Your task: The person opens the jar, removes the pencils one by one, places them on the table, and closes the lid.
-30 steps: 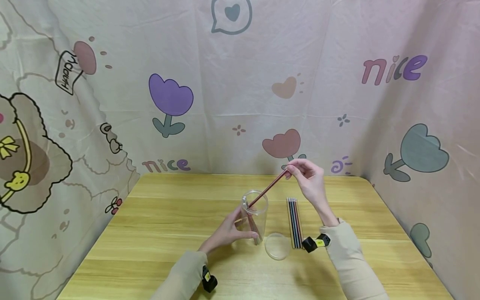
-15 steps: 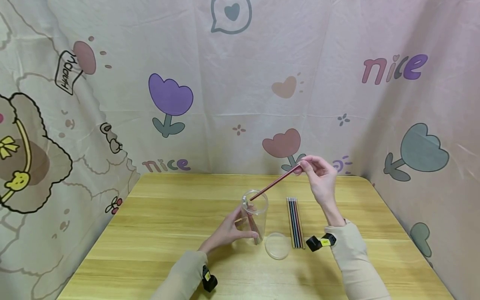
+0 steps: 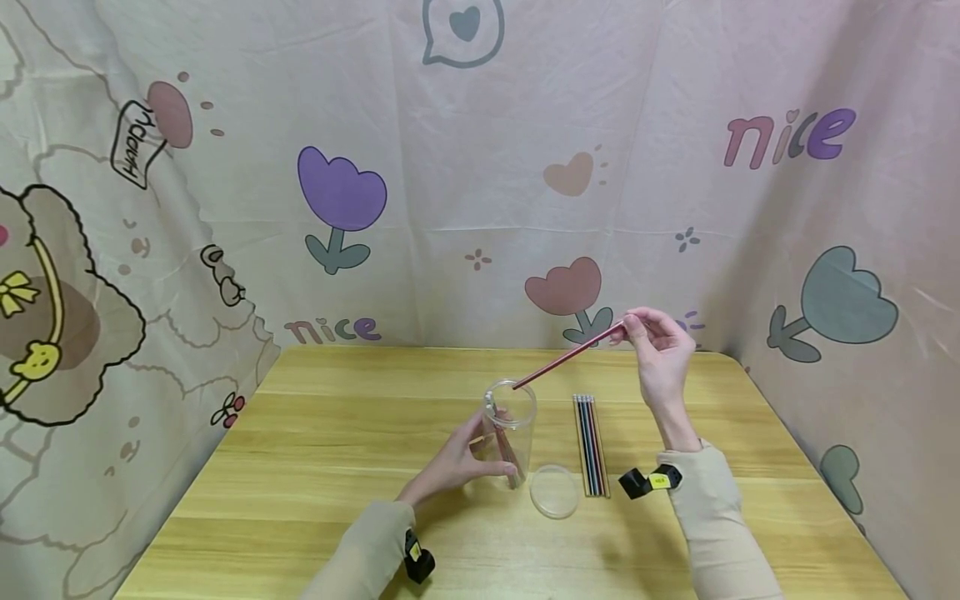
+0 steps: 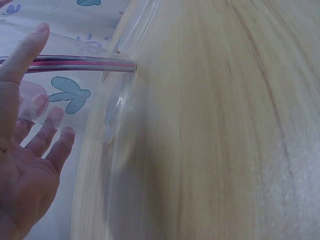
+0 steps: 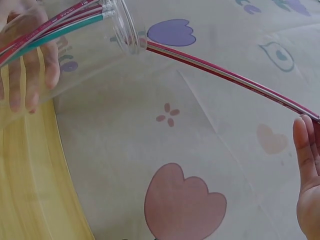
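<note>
My left hand [image 3: 453, 463] holds a clear jar [image 3: 522, 443] upright on the table, thumb and fingers round its lower part. Several pencils [image 3: 504, 450] lean inside it; red and teal ones [image 5: 75, 31] show through the wall in the right wrist view. Between thumb and fingers, my right hand [image 3: 664, 360] pinches one end of a red pencil [image 3: 567, 355]. It slants down to the left, its lower end right at the jar's mouth. In the left wrist view, the jar's base [image 4: 120, 102] meets the wood beside the open palm.
A round clear lid [image 3: 554, 492] lies in front of the jar, to its right. Beyond it, several pencils [image 3: 592, 446] lie side by side in a row on the wooden table [image 3: 322, 442]. A printed cloth [image 3: 465, 150] hangs behind the table and along its sides.
My right hand has moved right and slightly up, drawing the red pencil's lower end from inside the jar up to its rim. The left hand and jar stay put.
</note>
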Action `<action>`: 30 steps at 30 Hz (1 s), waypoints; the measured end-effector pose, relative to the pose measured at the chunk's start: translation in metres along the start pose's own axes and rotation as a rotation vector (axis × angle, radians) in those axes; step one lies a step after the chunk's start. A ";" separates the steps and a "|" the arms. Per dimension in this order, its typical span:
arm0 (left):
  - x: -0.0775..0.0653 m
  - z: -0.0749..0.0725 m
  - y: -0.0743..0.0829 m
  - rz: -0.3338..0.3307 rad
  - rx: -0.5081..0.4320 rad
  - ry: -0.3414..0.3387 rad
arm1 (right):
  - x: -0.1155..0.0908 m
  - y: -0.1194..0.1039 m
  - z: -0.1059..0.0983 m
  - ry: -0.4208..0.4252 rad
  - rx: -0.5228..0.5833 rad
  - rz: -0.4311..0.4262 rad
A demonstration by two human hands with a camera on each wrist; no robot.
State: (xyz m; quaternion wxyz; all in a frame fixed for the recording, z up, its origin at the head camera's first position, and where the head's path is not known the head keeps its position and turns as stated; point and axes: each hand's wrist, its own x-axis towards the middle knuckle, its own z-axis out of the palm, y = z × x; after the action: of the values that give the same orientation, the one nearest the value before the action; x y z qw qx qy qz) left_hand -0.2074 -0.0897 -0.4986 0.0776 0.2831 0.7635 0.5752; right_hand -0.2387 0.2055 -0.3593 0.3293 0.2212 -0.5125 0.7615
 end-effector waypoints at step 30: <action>0.000 0.000 0.000 0.004 0.002 0.002 | 0.006 0.019 -0.048 0.154 0.104 0.286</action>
State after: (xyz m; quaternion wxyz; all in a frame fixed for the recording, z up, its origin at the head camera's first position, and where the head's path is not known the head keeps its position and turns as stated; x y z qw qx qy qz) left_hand -0.2076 -0.0896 -0.4990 0.0754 0.2838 0.7636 0.5750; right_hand -0.2567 0.2461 -0.3858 0.2440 0.1038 -0.4717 0.8409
